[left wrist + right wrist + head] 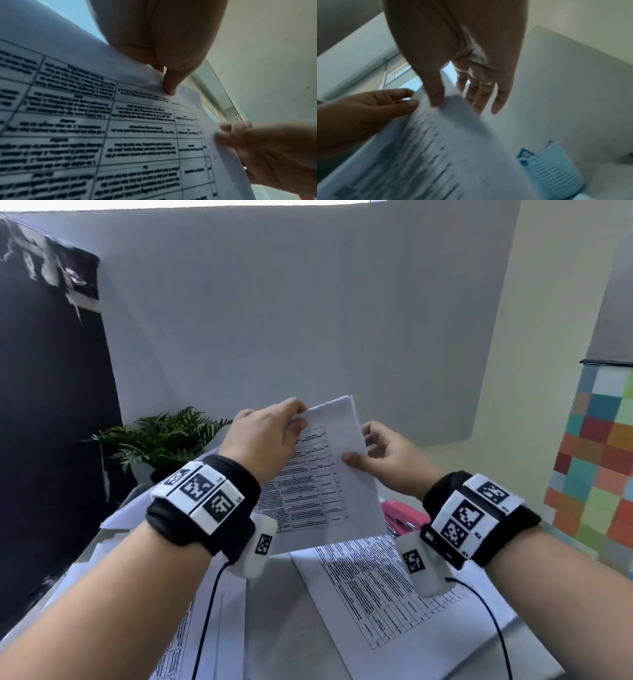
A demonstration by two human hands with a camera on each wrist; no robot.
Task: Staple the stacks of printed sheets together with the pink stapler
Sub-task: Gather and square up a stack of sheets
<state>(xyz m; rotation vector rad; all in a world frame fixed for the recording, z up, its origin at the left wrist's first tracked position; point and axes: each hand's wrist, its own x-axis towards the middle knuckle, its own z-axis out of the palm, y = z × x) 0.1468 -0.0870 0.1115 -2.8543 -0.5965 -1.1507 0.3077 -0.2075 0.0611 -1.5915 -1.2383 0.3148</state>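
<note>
I hold a stack of printed sheets (322,474) tilted up above the table, its table-filled page facing me. My left hand (298,414) pinches its top left corner; the left wrist view shows a fingertip (169,88) pressed on the sheets (120,128). My right hand (359,446) pinches the right edge, thumb (435,98) in front and fingers behind the sheets (445,148). The pink stapler (400,517) lies on the table behind the held stack, partly hidden by my right wrist. Another printed stack (376,587) lies flat below my right wrist.
More printed sheets (191,628) lie loose on the table under my left forearm. A potted fern (168,436) stands at the back left beside a dark panel (51,405). A colourful chequered surface (599,467) is at the right. A blue ribbed holder (553,169) shows in the right wrist view.
</note>
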